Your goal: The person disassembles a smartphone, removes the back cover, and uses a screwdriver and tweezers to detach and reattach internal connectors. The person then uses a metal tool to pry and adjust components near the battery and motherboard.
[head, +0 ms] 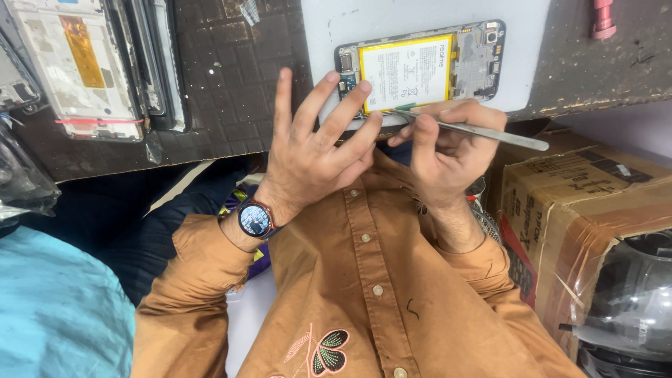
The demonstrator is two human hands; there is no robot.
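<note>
Phone: opened phone (420, 68), back cover off, yellow-edged battery (406, 72) showing; lies flat on pale mat (532, 49) at near edge of tabletop (224, 84).
Long axis: runs left-right across view, parallel w/ tabletop edge.
Direction: just beyond both hands, away from body.
Left hand: left hand (311, 150), fingers spread, gripping nothing; fingertips touch phone's left end near the small board.
Right hand: right hand (448, 143) closed on metal tweezers (476, 129); tip at battery's lower edge, approx. mid-phone.
Nearer: both about equal; left at end, right at middle.
Around: spare screen frames (84, 66) far left, cardboard box (588, 210) right.

R hand (448, 150) holds tweezers (476, 131) at opened phone (420, 70).
</note>
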